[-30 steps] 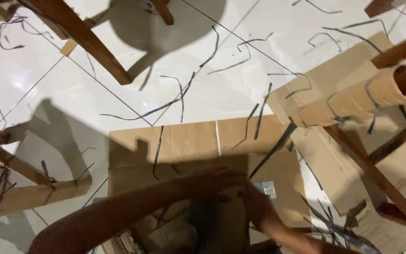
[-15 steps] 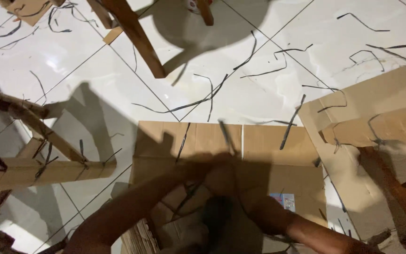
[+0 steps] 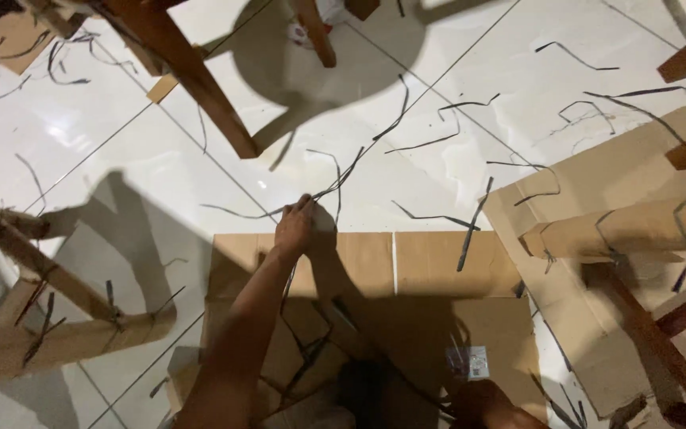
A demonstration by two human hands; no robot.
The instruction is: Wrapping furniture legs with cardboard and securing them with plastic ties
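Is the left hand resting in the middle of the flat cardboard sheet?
No, the left hand reaches past the far edge of the cardboard sheet and touches a thin dark strip on the white tile floor.

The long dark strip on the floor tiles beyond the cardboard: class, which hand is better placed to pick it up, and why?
Left. The left hand is stretched to the dark strip, fingertips at its end. The right hand stays low near the cardboard sheet.

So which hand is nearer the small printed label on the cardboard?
Right. The right hand sits just below the label at the frame's bottom edge; the left hand is far up-left, on dark strips.
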